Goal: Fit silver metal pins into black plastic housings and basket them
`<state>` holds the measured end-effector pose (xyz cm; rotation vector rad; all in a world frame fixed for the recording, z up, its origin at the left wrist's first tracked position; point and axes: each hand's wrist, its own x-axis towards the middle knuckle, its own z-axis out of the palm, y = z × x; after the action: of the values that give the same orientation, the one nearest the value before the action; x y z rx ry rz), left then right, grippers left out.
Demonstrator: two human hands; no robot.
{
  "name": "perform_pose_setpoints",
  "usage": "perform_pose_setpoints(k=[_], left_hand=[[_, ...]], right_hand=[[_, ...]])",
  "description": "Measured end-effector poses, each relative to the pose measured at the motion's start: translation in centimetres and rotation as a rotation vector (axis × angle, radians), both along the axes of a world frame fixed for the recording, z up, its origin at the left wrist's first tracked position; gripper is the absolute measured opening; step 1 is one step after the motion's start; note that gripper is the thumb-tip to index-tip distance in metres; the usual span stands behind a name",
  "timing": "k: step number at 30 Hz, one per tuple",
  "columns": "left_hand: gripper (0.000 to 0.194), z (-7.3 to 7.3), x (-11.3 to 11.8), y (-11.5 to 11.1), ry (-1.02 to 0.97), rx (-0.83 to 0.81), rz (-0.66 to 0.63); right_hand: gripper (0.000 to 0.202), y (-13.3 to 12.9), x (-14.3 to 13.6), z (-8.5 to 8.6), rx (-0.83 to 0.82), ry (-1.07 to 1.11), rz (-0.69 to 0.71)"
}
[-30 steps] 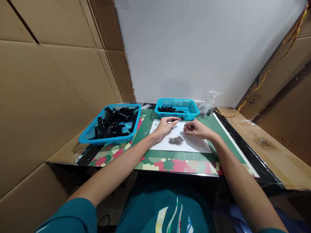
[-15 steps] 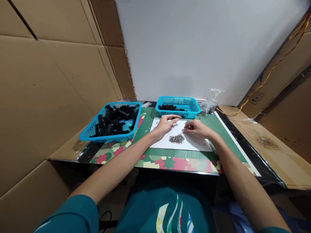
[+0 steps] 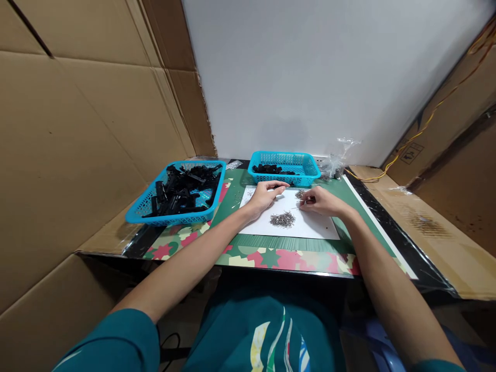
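On the white sheet (image 3: 256, 227) lies a loose pile of thin metal pins (image 3: 282, 219). Beyond it, my left hand (image 3: 264, 197) is curled with thumb and forefinger closed around a small black part (image 3: 287, 185), mostly hidden by the fingers. My right hand (image 3: 320, 201) is a little to the right of the pile, thumb and fingertips pinched on what looks like a thin metal pin (image 3: 295, 208). A second small heap of metal pieces (image 3: 299, 195) sits just past the right fingertips, partly covered by them.
A blue basket (image 3: 172, 221) full of black plastic parts (image 3: 182, 191) stands at the left. Another blue basket (image 3: 306, 180), with fewer black parts (image 3: 267, 169), is at the back beside a clear plastic bag (image 3: 333, 168). Cardboard walls (image 3: 96, 129) flank the green-covered table.
My right hand has shifted slightly to the right, away from the pin pile and toward the smaller heap. My left hand has stayed nearly in place.
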<state>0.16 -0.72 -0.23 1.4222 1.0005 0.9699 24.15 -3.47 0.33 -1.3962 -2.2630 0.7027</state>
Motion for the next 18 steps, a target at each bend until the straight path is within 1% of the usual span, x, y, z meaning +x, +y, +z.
perform_pose_setpoints(k=[4, 8, 11, 14, 18], left_hand=[[0.024, 0.0, 0.0, 0.0, 0.007, 0.002, -0.01], [0.024, 0.1, 0.0, -0.1, 0.015, -0.001, -0.021], [0.025, 0.1, 0.0, -0.1, 0.029, 0.002, -0.025], [0.027, 0.1, 0.0, -0.2, 0.034, 0.017, -0.033], [0.026, 0.1, -0.1, -0.1, 0.024, 0.075, -0.042]], right_hand=[[0.029, -0.1, 1.7, 0.3, -0.054, 0.022, -0.03], [0.031, -0.1, 2.3, 0.3, -0.054, 0.057, -0.052], [0.028, 0.0, 2.1, 0.2, -0.038, 0.067, -0.046], [0.022, 0.2, 2.0, -0.1, -0.028, 0.043, -0.008], [0.018, 0.4, 2.0, -0.4, -0.023, 0.002, 0.018]])
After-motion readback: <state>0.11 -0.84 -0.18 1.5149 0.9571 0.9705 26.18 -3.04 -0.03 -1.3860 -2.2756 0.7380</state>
